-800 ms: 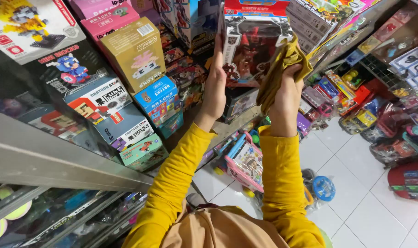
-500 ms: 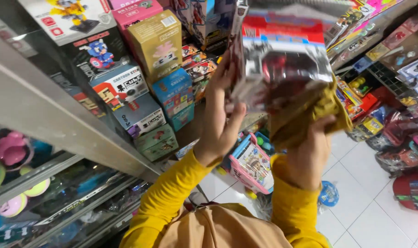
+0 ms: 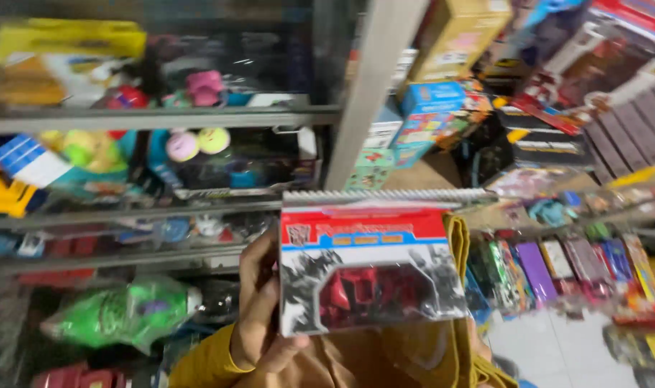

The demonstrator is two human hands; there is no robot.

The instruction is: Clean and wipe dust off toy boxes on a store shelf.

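Toy: red-topped cardboard box with clear plastic window [image 3: 370, 269], long axis level, window facing camera, before shelves.
Left hand [image 3: 259, 305]: clasped box's left edge.
Right hand: hidden, grip unclear.

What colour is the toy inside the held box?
Red, seen through the clear window of the toy box in the head view; left hand grips it.

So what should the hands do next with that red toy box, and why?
Probably wipe the clear front of the toy box. The left hand grips its left edge, holding it up facing the camera, and a mustard cloth lies behind its right side. The right hand is hidden, likely under that cloth, so a short pass across the window seems the natural step.
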